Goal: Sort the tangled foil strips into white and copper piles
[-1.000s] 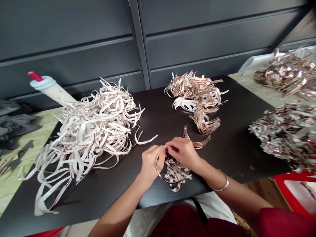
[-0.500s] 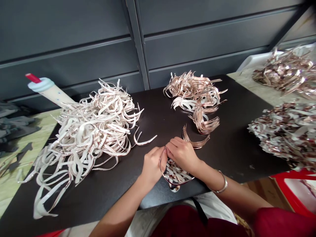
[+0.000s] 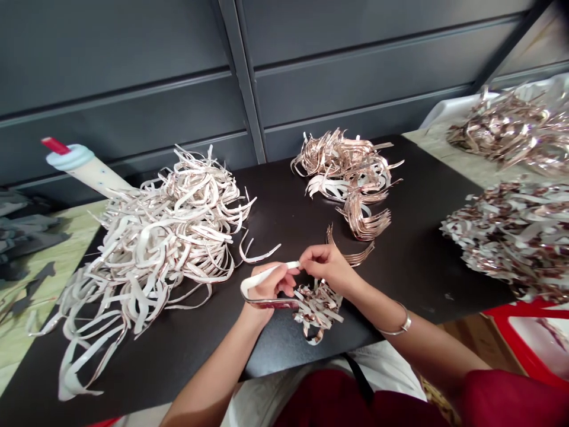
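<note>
A curved strip (image 3: 249,286), white on one side and shiny reddish-brown along its edge, loops around my left hand (image 3: 272,284). My left thumb and fingers close on it near its upper end. At that tip, my right hand (image 3: 326,267) pinches with thumb and forefinger. Beneath my hands lies a small heap of short shiny and white scraps (image 3: 317,314). Just beyond my right hand rests a little bundle of rose-gold strips (image 3: 362,255), partly hidden by it. One loose white strip (image 3: 260,256) lies beyond my left hand.
A large pile of white strips (image 3: 178,231) covers the left of the black board (image 3: 284,213). Rose-gold strips (image 3: 347,160) are heaped at the back. Scraps (image 3: 507,237) and more shiny strips (image 3: 511,130) stand right. A white cup-shaped object (image 3: 95,172) leans back left.
My hands were together over the scraps with the strip bowed below them. The strip has swung left around my left hand, and its white side now shows.
</note>
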`<state>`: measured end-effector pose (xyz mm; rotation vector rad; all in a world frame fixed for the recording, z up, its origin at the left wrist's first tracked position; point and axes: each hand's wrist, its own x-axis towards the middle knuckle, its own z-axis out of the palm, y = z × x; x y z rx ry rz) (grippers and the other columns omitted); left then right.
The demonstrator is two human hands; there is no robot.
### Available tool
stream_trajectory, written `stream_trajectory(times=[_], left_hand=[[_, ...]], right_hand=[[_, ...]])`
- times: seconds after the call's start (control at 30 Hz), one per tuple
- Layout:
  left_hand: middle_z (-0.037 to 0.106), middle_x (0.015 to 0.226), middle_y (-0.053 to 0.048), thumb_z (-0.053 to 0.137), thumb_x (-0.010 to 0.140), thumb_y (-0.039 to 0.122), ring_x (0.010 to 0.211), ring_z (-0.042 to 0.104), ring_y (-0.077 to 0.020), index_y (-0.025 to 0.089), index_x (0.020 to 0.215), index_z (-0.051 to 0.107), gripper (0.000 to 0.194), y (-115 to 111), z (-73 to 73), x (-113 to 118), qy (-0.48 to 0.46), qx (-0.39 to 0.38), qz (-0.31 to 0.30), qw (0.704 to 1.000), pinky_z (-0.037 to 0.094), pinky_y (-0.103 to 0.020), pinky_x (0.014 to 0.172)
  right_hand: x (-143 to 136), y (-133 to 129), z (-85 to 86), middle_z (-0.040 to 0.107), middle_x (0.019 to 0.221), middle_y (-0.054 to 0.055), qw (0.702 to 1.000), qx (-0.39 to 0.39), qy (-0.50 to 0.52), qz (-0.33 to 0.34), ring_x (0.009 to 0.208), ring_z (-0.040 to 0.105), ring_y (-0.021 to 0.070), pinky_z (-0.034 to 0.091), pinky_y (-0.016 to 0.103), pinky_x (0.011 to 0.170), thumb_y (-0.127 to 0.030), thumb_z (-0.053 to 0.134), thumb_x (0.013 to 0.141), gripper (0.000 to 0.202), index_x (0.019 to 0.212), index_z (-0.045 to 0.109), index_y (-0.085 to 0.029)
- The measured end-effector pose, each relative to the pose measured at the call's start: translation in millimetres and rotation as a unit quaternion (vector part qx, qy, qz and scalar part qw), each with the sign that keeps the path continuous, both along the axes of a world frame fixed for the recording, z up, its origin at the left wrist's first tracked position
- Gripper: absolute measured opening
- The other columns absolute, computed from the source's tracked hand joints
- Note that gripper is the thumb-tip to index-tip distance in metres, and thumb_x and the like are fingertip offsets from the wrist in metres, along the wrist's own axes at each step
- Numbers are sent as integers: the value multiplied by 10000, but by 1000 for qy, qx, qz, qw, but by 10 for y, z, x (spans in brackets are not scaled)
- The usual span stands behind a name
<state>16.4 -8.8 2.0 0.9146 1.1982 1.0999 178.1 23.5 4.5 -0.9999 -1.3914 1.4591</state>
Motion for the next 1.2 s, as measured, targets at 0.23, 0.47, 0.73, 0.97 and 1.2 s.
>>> stream_trajectory(times=[0.23,0.47,0.73,0.97,1.2], left_hand=[[640,626,-19,574,806,387,516,578,-100,114,829,707,305,40,86,-125,128,92,101,982,468,-211,526],[656,772,-20,794,587,362,565,577,-91,146,1060,617,549,102,96,-123,3,13,33,999,469,-222,564],[507,534,13,716,652,536,439,424,-66,146,685,548,426,-40,84,-60,-117,-47,-175,976,313,-200,415],[530,514,24,603,794,436,482,482,-88,160,654,545,315,-39,120,-46,53,95,-62,992,396,-216,510],[611,571,-26,510,850,352,524,580,-124,145,638,661,332,-16,170,-59,237,213,-69,945,459,-227,520]], right_hand=[[114,-102,73,617,655,18,983,93,84,137,488,475,79,373,197,430,-534,689,704,432,889,685,-143],[73,-133,141,667,658,50,936,350,-16,-10,579,599,141,480,266,528,-247,646,826,96,785,677,-166],[77,-103,48,685,761,62,844,524,-111,-8,670,607,156,512,288,593,-210,581,872,121,948,675,-193],[72,-77,34,675,680,43,927,353,-127,-19,590,605,132,478,244,546,-272,613,856,134,866,696,-168],[37,-87,-13,689,781,73,902,404,-144,-50,708,619,168,526,299,633,-214,550,889,164,949,699,-181]])
